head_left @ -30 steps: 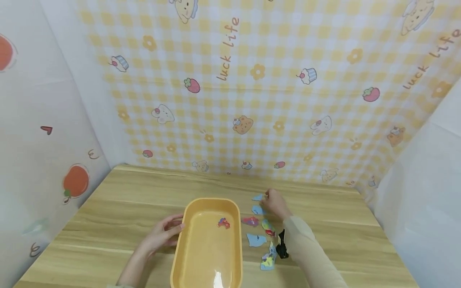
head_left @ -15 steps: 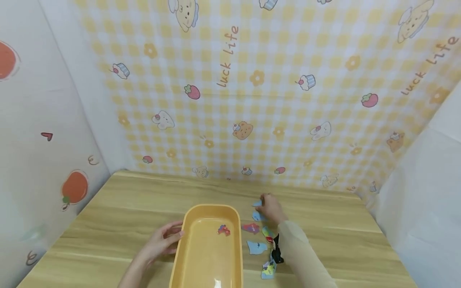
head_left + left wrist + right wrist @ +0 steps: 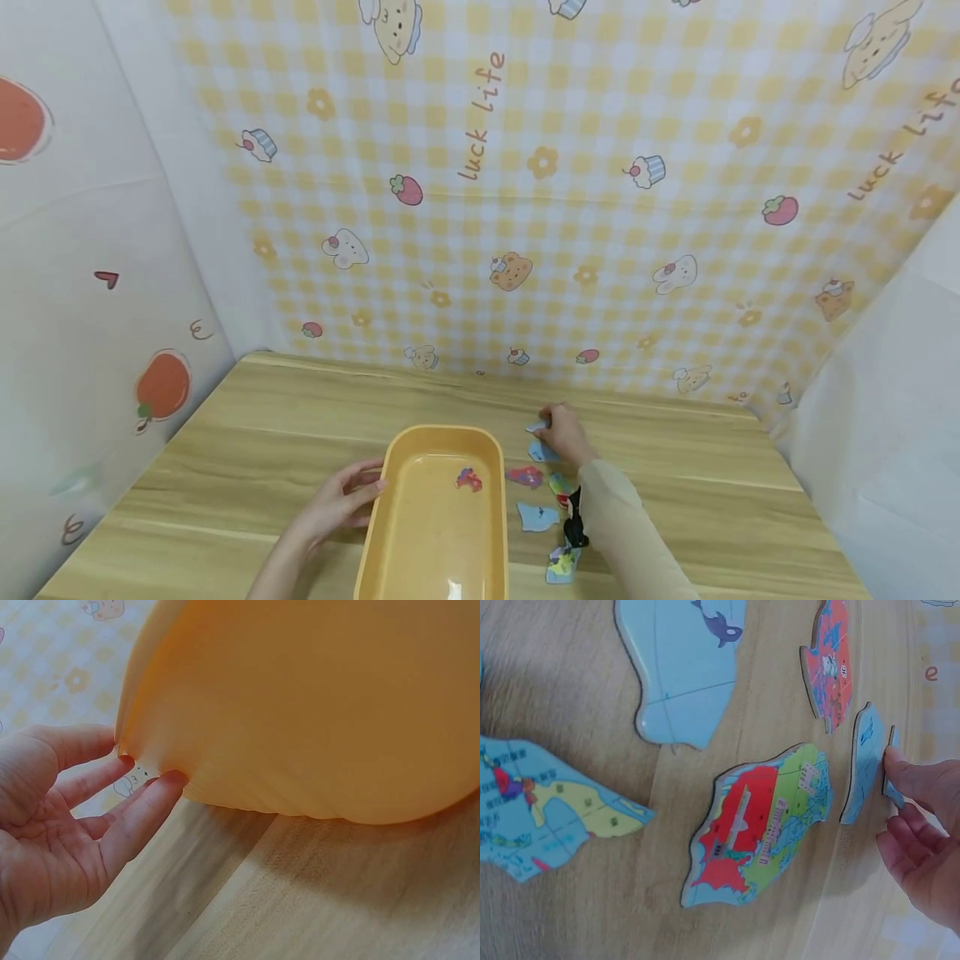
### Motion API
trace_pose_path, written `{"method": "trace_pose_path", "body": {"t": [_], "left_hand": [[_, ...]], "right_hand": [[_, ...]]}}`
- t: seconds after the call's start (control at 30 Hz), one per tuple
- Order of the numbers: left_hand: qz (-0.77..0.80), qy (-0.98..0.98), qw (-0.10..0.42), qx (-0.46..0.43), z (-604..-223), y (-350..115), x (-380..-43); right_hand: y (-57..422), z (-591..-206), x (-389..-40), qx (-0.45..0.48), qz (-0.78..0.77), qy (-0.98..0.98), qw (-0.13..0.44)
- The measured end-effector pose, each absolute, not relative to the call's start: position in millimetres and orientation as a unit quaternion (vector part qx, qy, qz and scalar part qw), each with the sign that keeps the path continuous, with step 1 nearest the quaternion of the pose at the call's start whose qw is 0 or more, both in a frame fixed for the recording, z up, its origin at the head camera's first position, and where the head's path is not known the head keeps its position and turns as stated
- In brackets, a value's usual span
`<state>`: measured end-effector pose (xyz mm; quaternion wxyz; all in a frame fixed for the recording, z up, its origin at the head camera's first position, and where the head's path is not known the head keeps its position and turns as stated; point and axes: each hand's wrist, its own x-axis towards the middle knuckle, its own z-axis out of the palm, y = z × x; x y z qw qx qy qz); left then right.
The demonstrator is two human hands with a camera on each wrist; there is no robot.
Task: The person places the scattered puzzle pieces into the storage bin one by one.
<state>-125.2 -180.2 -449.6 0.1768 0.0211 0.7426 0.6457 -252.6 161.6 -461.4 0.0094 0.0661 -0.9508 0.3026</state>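
As the left hand (image 3: 341, 504) met the tray (image 3: 435, 546), the right hand (image 3: 567, 433) had a small light-blue puzzle piece (image 3: 536, 427) pinched at the fingertips

While a wood-grain tabletop (image 3: 292, 425) spread across the bottom of the scene, a yellow-and-white checked backdrop (image 3: 450, 225) rose at its far edge, all cupcakes, strawberries, bears and the words "luck life". Off to the left, a white wall covering (image 3: 52, 250) carried orange fruit prints; on the right, a plain white panel (image 3: 877, 408) closed things in.

Centre stage, the yellow-orange tray held one red piece (image 3: 469, 480) near its far end. Just right of it lay a scatter of map pieces: a pink-red one (image 3: 830, 671), a blue one with an orca (image 3: 694, 667), a red-and-green one (image 3: 757, 817) and a blue-and-yellow one (image 3: 577, 814).

And the hands! On the left, fingers reached out, spread and barely bent, their tips touching the tray's outer side and rim. Out beyond the tray's far right corner, the right arm stretched forward, thumb and fingers closed narrowly on that small piece, just past another blue piece (image 3: 864, 765). Flat or lifted? You could not tell.
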Motion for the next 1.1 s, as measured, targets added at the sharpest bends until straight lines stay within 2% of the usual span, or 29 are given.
{"method": "trace_pose_path", "body": {"t": [0.43,0.77,1.1], "left_hand": [[0.645,0.745,0.172,0.013,-448,-178,-124],[0.645,0.746,0.167,0.012,-446,-177,-125],[0.650,0.742,0.166,0.014,-447,-178,-124]], "right_hand": [[162,-459,-247,0.072,0.324,-0.943,-0.002],[165,-447,-244,0.066,0.353,-0.932,-0.052],[170,-439,-245,0.095,0.330,-0.938,-0.042]]}}
